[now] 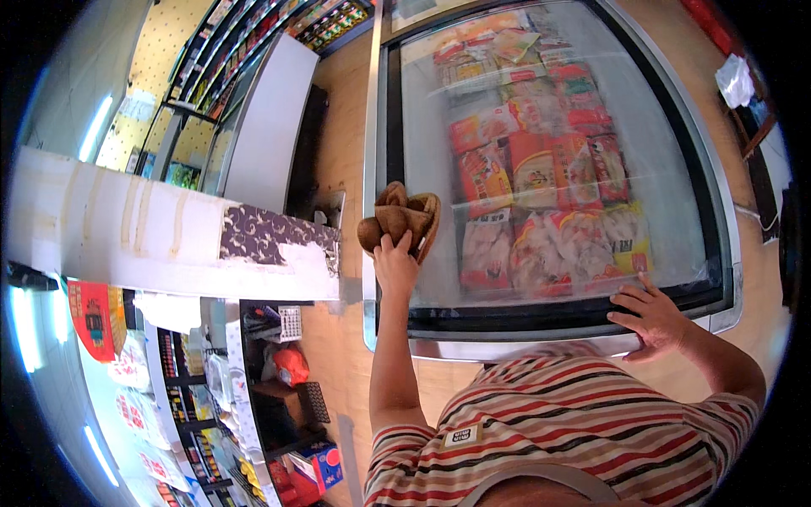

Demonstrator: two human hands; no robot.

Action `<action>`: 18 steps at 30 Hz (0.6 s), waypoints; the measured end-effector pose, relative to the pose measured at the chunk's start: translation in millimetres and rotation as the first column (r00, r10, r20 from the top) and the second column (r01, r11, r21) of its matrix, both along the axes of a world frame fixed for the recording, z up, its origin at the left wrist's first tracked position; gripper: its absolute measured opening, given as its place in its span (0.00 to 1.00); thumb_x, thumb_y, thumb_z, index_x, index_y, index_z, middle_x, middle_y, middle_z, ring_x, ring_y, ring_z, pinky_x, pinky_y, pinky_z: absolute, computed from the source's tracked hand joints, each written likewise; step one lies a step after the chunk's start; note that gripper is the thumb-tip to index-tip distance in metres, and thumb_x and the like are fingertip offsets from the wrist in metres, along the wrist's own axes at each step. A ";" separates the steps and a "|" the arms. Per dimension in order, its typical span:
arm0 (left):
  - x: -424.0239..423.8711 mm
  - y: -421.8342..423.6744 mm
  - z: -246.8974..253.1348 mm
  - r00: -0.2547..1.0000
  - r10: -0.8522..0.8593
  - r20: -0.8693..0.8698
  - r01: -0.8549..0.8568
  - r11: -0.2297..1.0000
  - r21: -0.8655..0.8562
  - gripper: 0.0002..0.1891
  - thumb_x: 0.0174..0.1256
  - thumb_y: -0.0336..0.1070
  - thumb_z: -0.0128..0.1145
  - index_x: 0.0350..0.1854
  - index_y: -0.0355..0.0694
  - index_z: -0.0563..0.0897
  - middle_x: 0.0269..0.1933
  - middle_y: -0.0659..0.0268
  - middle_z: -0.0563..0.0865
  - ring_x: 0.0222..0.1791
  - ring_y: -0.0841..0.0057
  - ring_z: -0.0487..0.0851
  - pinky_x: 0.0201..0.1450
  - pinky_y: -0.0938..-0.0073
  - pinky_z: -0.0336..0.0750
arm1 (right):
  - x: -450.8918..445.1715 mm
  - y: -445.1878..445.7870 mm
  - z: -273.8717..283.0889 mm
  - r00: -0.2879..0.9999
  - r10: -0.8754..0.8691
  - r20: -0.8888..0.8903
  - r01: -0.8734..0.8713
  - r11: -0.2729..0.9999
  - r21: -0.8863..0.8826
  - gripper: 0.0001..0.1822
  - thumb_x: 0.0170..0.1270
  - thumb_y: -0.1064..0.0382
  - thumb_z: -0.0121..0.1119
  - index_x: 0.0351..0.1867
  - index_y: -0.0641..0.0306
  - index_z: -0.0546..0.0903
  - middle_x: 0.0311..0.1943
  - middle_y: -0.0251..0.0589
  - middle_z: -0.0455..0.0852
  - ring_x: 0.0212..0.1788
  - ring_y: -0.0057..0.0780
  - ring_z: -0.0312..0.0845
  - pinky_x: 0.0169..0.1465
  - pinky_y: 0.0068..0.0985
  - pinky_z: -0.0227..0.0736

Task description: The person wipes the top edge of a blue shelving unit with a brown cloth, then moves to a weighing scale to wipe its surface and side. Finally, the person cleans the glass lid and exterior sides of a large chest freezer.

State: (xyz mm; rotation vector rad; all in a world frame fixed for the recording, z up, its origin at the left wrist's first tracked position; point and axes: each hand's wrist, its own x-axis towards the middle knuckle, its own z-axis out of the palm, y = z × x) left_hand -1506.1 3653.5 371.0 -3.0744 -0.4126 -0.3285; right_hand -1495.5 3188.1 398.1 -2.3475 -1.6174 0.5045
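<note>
My left hand (398,265) grips a bunched brown cloth (408,215) at the left edge of a chest freezer's glass top. The cloth lies partly over the black inner frame and partly on the glass (437,253). My right hand (656,320) rests on the near right edge of the freezer, fingers spread, with nothing in it. Beneath the hazy glass lie several bagged frozen foods (538,171), mostly in red and clear printed packs. The freezer's metal rim (507,350) runs close against my striped shirt.
A white counter (127,222) with a torn patterned covering juts in from the left. Stocked shelves (215,70) stand beyond it. Below the counter are an orange-red plastic bag (290,366) and a blue box (328,468). A white plastic bag (735,81) is at the far right.
</note>
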 end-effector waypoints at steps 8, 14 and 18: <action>-49.3 -67.9 27.5 0.982 -0.055 -0.179 0.022 0.983 -0.183 0.20 0.45 0.27 0.54 0.45 0.45 0.82 0.40 0.55 0.78 0.40 0.53 0.77 0.42 0.57 0.74 | -2.6 1.8 -5.9 1.000 -0.021 0.020 0.020 0.998 0.055 0.42 0.26 0.45 0.72 0.50 0.57 0.73 0.54 0.46 0.69 0.60 0.47 0.61 0.65 0.54 0.44; -54.3 -139.9 31.9 0.901 -0.405 -0.154 0.327 0.869 -0.371 0.20 0.44 0.29 0.55 0.44 0.46 0.81 0.40 0.58 0.76 0.41 0.58 0.75 0.43 0.61 0.73 | -1.4 1.6 -3.0 1.000 -0.006 0.020 0.005 0.999 0.051 0.43 0.29 0.45 0.72 0.53 0.58 0.72 0.56 0.48 0.68 0.61 0.49 0.60 0.66 0.54 0.44; -67.3 -162.1 24.3 0.820 -0.572 0.018 0.533 0.752 -0.388 0.18 0.40 0.28 0.57 0.38 0.46 0.83 0.40 0.61 0.76 0.38 0.61 0.74 0.40 0.64 0.73 | -1.4 0.2 -6.4 1.000 -0.011 0.014 0.010 0.998 0.068 0.43 0.28 0.45 0.72 0.52 0.59 0.72 0.56 0.50 0.68 0.61 0.50 0.59 0.66 0.53 0.43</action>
